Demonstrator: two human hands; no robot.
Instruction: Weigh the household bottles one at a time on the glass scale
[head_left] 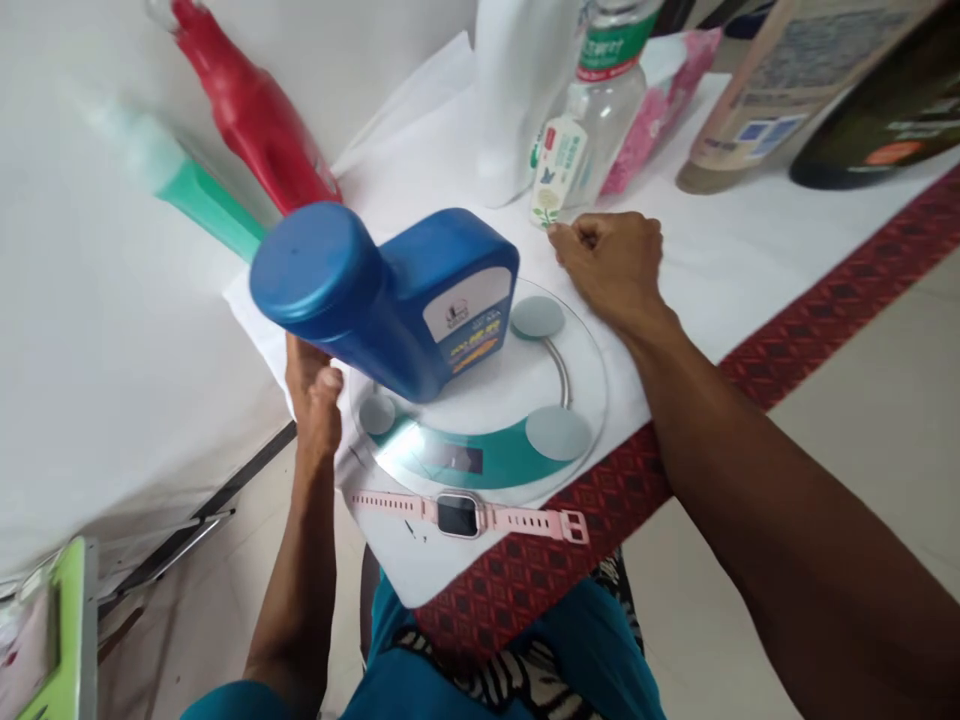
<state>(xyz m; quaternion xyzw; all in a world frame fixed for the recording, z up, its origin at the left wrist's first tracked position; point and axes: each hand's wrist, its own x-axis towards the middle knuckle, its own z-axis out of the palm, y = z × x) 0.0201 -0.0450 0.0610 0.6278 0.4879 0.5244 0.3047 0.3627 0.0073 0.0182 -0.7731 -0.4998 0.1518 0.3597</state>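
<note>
A blue bottle (390, 295) with a wide blue cap stands on a round glass scale (525, 400) with teal trim. My left hand (315, 395) rests at the scale's left edge, beside the bottle's base, fingers curled and partly hidden behind the bottle. My right hand (611, 265) lies on the white sheet at the scale's far right rim, fingers curled into a loose fist with nothing visible in it. A pink smartwatch (461, 515) lies flat just in front of the scale.
Behind the scale stand a white bottle (517, 90), a clear bottle with a green label (607, 100), a pink packet (660, 100), a tan bottle (780, 90) and a dark bottle (885, 110). A red bottle (255, 115) and a teal one (195, 195) lean at left. A red patterned cloth edge (825, 310) borders the table.
</note>
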